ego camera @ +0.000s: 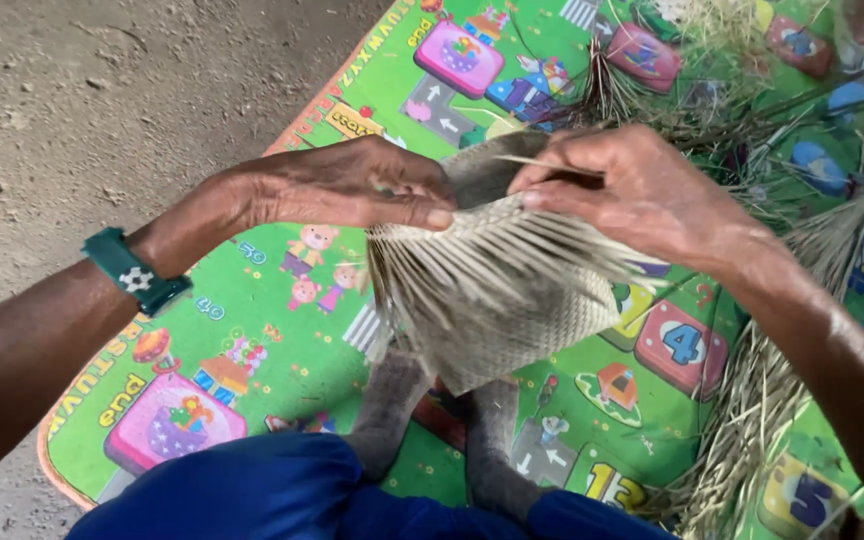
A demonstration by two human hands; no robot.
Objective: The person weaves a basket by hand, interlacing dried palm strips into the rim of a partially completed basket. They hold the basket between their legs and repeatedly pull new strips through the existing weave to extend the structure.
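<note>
Woven mat piece (497,300), held over your lap above the green play mat (252,300): left hand (352,185) pinching its top edge, right hand (632,190) grasping one strip (542,162); keep that strip taut and flat.

A home craft spot set up at ground level, likely a yard or porch. A bare packed-dirt floor (102,90) lies under a green children's play mat (252,330) printed with cartoon pictures, and loose bundles of dried straw (752,420) lie scattered across the mat.
</note>
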